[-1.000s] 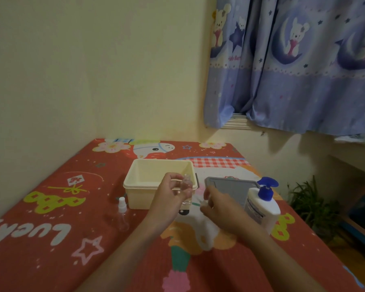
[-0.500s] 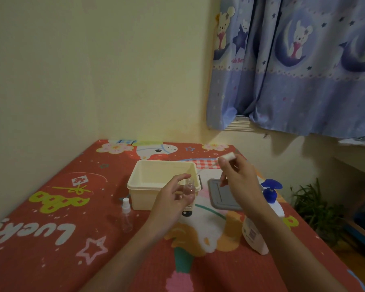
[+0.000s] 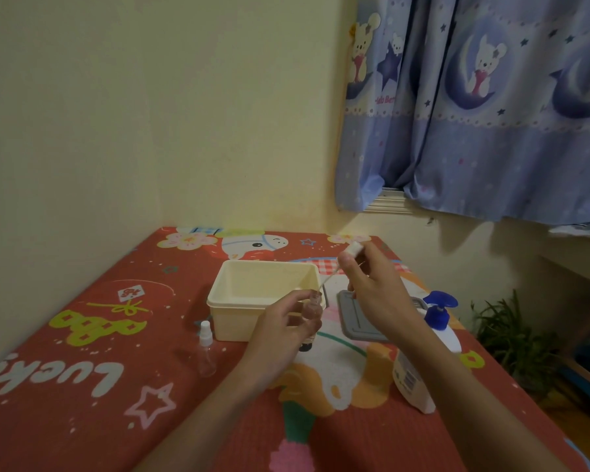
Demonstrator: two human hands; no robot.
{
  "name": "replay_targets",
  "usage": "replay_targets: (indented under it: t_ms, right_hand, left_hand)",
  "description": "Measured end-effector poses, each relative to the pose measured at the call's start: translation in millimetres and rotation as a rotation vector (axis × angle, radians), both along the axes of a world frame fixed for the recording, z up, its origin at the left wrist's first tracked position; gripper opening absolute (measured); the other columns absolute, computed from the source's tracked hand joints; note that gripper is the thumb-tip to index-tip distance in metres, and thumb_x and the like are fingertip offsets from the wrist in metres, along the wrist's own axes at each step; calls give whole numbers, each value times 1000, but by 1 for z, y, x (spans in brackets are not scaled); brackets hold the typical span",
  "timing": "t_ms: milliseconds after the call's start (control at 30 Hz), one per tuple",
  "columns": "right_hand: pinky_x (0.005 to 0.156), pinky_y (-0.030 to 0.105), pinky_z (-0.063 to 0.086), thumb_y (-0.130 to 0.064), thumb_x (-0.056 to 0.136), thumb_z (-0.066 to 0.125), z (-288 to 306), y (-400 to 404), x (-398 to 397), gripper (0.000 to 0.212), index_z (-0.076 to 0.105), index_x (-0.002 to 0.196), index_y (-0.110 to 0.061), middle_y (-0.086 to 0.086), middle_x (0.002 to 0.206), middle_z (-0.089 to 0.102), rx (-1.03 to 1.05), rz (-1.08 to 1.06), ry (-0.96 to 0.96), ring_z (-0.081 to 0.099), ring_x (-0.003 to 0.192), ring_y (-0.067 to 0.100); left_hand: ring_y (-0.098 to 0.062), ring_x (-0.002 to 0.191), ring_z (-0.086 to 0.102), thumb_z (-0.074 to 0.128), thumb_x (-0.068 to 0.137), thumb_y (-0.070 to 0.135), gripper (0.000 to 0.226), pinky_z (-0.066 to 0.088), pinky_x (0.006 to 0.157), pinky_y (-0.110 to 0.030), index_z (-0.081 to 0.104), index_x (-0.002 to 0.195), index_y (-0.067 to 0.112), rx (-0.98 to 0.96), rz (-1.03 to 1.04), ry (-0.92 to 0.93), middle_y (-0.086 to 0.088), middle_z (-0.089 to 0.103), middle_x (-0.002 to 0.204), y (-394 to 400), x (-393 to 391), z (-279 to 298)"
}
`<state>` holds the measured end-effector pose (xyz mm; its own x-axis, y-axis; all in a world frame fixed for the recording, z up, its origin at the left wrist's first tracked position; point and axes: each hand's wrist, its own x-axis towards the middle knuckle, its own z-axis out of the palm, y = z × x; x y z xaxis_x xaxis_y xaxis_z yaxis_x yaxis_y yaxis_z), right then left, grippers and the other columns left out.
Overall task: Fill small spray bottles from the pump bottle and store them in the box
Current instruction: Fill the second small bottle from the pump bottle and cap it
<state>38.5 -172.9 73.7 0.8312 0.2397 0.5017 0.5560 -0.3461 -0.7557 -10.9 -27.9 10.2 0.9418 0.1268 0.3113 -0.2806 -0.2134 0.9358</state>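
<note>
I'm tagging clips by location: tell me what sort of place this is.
Probably a child's bedroom at home: a bear-print curtain over the window, a cartoon-print red cover on the surface, and a potted plant on the floor.

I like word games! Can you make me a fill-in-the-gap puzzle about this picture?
1. The left hand holds a small clear ____.
2. The right hand lifts out the white spray ____.
3. The pump bottle has a ____ pump.
4. The cream box sits beside its grey ____.

Missing words: bottle, top, blue, lid
</note>
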Motion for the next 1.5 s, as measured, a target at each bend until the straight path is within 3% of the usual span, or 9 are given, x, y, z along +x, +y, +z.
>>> replay_targets:
  t_ms: [133, 333, 533, 667, 867, 1033, 1167, 1333, 1500]
  right_hand:
    - [69, 26, 49, -33, 97, 50, -3, 1, 1, 18, 58, 98, -18, -1, 87, 61, -163, 42, 14, 58, 77, 13]
    - [70, 20, 46, -26, 96, 53, -4, 1, 4, 17, 63, 98, -13, -2, 90, 64, -286, 139, 64, 61, 82, 15]
    - [70, 22, 49, -27, 95, 56, -5, 1, 8, 17, 63, 100, -13, 2, 93, 66, -335, 204, 117, 62, 79, 13]
    - [74, 27, 52, -28, 93, 58, -4, -1, 11, 15, 65, 98, -15, 0, 92, 67, -374, 215, 114, 64, 83, 17]
    - [67, 13, 45, -17, 93, 58, 6, -4, 12, 12, 67, 101, -13, -16, 86, 63, -453, 268, 113, 61, 79, 5]
    - [75, 24, 53, -14, 92, 60, 10, -4, 14, 13, 68, 102, -16, -16, 84, 64, -514, 288, 129, 65, 81, 10]
    - [71, 24, 54, -25, 91, 62, 9, -4, 17, 9, 67, 92, -17, -6, 81, 67, -545, 259, 161, 66, 74, 10]
    - [54, 15, 46, -42, 89, 60, 6, -2, 20, 32, 68, 80, -13, -5, 66, 65, -593, 183, 99, 58, 53, 2]
    - [48, 21, 37, -59, 85, 55, 4, 0, 23, 58, 61, 55, -10, -5, 45, 52, -618, 108, 99, 40, 37, 3]
  left_hand:
    - [-22, 92, 68, 65, 90, 24, 27, 60, 75, -42, 62, 99, 49, -9, -9, -2, -4, 70, 101, -1, -1, 3]
    - [-18, 92, 68, 65, 90, 20, 40, 59, 74, -42, 52, 124, 35, -34, -9, 26, -3, 69, 104, 0, 0, 5]
    - [-15, 87, 70, 65, 90, 19, 40, 59, 73, -43, 52, 123, 38, -10, 2, 6, -1, 71, 98, 0, 0, 3]
    - [-12, 83, 70, 66, 90, 19, 35, 59, 70, -35, 53, 116, 39, 5, 13, 3, 2, 72, 96, 0, -1, 2]
    - [-13, 82, 69, 67, 88, 16, 34, 57, 64, -25, 53, 111, 37, 20, 16, 4, 3, 74, 91, 1, -4, 3]
    - [-18, 87, 68, 68, 88, 14, 34, 54, 59, -15, 53, 111, 35, 17, 7, 16, 3, 73, 91, 1, -7, 5]
    - [-18, 86, 68, 68, 87, 12, 35, 55, 62, -20, 53, 108, 36, 51, 7, 23, 3, 74, 91, 1, -7, 4]
    - [-18, 83, 67, 67, 87, 10, 35, 52, 59, -16, 52, 102, 39, 67, 12, 8, 4, 74, 89, -1, -7, 3]
    - [-10, 81, 66, 66, 87, 10, 43, 55, 64, -20, 47, 107, 43, 120, 13, 4, 9, 73, 90, -2, -8, 3]
